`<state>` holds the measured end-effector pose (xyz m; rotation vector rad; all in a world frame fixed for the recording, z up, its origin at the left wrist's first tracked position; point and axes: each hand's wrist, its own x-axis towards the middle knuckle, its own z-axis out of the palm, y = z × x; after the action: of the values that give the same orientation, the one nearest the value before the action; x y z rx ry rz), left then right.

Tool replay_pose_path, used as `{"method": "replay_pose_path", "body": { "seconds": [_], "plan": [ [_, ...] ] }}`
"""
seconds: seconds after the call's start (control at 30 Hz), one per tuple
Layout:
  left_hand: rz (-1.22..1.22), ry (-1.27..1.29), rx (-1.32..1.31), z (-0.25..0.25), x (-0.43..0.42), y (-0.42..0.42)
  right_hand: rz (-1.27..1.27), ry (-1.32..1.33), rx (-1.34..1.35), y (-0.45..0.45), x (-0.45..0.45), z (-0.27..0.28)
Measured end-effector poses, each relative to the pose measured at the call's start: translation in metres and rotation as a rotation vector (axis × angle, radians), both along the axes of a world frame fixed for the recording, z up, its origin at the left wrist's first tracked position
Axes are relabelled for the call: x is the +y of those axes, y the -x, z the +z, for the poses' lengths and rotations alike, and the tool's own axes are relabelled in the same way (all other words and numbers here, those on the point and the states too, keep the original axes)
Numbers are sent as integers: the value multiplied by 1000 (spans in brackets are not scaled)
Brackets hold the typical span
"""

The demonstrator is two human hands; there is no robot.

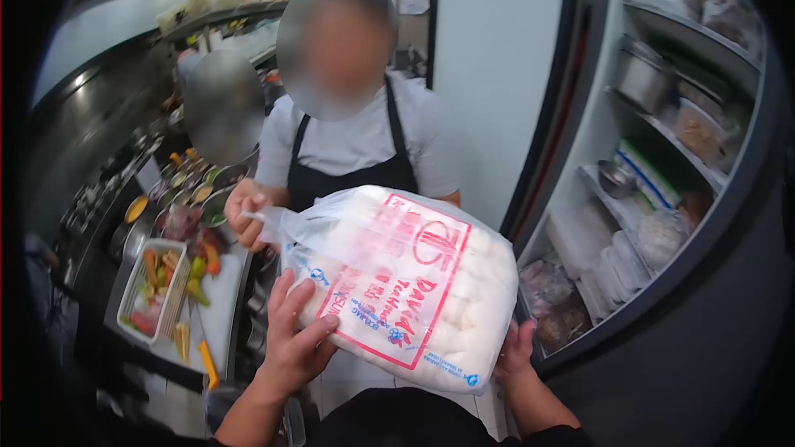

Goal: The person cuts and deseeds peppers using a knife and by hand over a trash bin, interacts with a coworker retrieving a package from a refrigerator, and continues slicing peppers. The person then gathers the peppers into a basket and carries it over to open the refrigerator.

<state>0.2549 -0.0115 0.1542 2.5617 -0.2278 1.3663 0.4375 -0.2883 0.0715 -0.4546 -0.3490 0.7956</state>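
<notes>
Between my hands is a large clear plastic bag (472,298) packed with white, rounded, soft-looking pieces, with red and blue print on its front. My left hand (294,327) grips its lower left side, thumb on the front and fingers spread along the edge. At the bag's lower right corner, my right hand (515,353) supports it, some fingers hidden behind. Facing me, a person in a grey shirt and black apron (352,174) pinches the bag's gathered neck with one hand (246,213); their other hand is hidden behind the bag.
On the right, an open cold cabinet has shelves (662,136) with pots and bagged food. To the left, a counter bears a white basket (124,323) of vegetables, a cutting board (219,314) with peppers, and a yellow-handled knife (209,364). Another person stands farther back.
</notes>
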Motion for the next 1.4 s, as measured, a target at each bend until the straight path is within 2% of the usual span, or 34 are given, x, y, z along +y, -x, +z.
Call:
{"method": "replay_pose_path", "body": {
  "seconds": [0.07,0.17,0.27,0.5,0.63,0.67,0.77,0.8,0.9,0.93,1.07,1.17,1.2,1.3,1.4],
  "plan": [
    [27,32,35,-12,-1,9,18,4,-225,10,7,6],
    [148,61,-14,-38,-3,21,17,105,-257,17,18,19],
    [225,171,10,-57,-13,34,79,110,-212,22,19,21],
    [225,162,52,-80,-21,44,93,219,-253,22,34,19],
    [126,207,156,-75,-23,63,142,180,-160,18,35,-2],
    [74,221,115,-79,-21,67,176,175,-121,20,35,-4],
    [22,432,97,-71,-27,90,172,226,-99,28,37,4],
    [108,438,134,-73,-25,99,179,224,-118,29,40,2],
    [104,901,179,-86,-21,104,152,268,-103,32,41,2],
    [120,966,200,-85,-20,103,156,270,-108,33,42,2],
    [76,1166,8,-79,-17,94,147,276,-112,42,48,0],
    [-74,1490,134,-116,7,79,129,295,-127,46,47,-3],
    [-179,1602,387,-84,3,83,129,304,-133,45,47,-5],
    [-141,1622,353,-87,-14,82,157,292,-122,42,41,-26],
    [-368,1939,358,-104,-2,82,102,315,-181,41,29,-55]
  ]
}}
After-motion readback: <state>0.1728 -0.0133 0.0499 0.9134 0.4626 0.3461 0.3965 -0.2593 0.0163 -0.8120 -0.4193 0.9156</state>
